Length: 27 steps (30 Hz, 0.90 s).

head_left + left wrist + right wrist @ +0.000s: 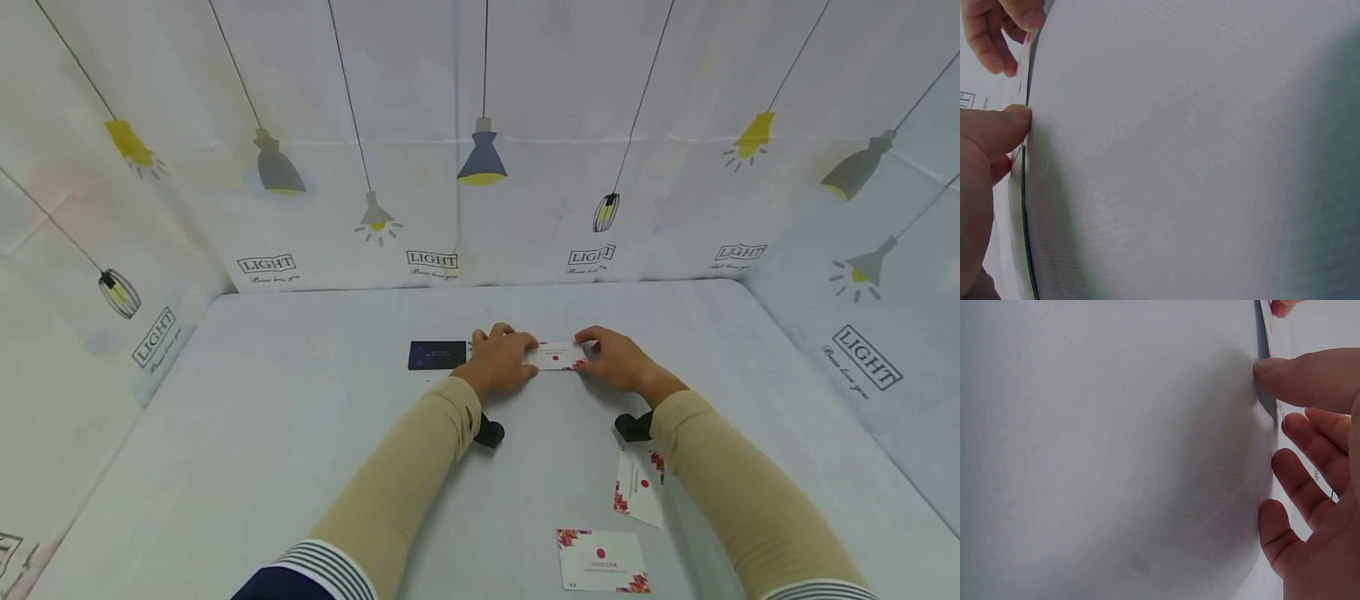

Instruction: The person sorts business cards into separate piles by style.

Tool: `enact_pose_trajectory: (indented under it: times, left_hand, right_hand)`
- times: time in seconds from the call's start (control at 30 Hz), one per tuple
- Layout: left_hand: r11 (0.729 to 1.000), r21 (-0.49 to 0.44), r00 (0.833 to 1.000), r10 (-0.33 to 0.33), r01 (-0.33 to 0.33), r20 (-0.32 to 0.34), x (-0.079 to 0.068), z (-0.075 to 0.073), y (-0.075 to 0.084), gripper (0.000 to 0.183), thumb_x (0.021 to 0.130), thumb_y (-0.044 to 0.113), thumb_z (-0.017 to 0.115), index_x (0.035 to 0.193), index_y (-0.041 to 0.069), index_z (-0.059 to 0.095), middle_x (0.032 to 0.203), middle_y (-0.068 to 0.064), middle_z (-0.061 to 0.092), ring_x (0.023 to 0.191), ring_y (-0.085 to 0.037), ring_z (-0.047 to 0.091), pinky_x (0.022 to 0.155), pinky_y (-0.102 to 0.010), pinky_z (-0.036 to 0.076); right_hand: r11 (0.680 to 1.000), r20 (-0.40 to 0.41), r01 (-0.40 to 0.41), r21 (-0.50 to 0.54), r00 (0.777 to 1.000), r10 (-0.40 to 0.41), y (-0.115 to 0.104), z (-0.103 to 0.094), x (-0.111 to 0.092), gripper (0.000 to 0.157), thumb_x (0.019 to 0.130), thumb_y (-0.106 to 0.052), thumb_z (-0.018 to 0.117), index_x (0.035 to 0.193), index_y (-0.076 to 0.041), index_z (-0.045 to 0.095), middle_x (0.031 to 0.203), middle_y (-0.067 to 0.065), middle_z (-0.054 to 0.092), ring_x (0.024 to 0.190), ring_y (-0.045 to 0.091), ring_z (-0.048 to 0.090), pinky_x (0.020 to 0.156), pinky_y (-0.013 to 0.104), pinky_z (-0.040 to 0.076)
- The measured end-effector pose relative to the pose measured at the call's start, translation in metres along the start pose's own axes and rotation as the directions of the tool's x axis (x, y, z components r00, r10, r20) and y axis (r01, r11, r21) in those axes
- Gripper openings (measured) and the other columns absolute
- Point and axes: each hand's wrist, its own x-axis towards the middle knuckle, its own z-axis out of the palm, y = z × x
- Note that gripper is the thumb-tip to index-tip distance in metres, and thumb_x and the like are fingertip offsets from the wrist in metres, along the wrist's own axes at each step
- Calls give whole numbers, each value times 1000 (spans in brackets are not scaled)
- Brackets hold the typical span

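A white business card (557,357) with a red dot and floral corners lies toward the back of the table, between both hands. My left hand (498,364) pinches its left end, thumb on the near edge and a finger across from it. At the right end my right hand (617,362) grips the card the same way; the right wrist view shows its thumb (1300,376) at the card's edge and the other fingers bent beyond. Left of the left hand lies a dark card (437,355), and the hand hides what lies between it and the white card.
Two more white floral cards are nearer on the table: a turned one (636,493) beside the right forearm and a level one (603,562) at the front. A white cloth wall (525,242) printed with lamps rises behind the white table (300,467).
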Motion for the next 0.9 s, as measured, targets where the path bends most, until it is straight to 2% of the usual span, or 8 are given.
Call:
enact_pose_trajectory:
  times: [0.2,0.57,0.7,0.9]
  left_hand:
    - [1000,-14,1000,-8,8,-12,-1,-1,0,45,95,44,66,136,26,60,135,6,58,135,-21,35,95,-46,25]
    - [999,-41,999,-15,13,-52,0,6,-2,43,94,43,67,133,27,61,133,5,57,134,-21,36,96,-47,25]
    - [998,-64,998,-8,4,-61,-2,2,0,46,94,44,68,136,27,59,134,5,58,134,-22,35,97,-48,26]
    - [995,-92,999,24,-27,-32,-8,-6,6,51,93,43,69,141,28,58,138,6,57,137,-22,33,98,-49,25]
  right_hand:
    - [1000,22,-13,22,1000,13,-2,-2,-2,56,92,-19,69,142,-2,48,139,23,51,126,41,47,106,59,34]
    - [998,32,-43,51,999,42,-3,2,-4,59,94,-21,68,145,-3,44,142,23,48,130,40,44,108,58,31]
    - [998,46,-43,41,998,41,-5,-1,-13,62,93,-24,70,146,-4,45,143,21,49,130,40,44,106,59,34]
    - [999,65,26,20,998,-28,-6,-11,-42,66,88,-26,75,143,-3,47,137,16,54,126,39,46,100,58,41]
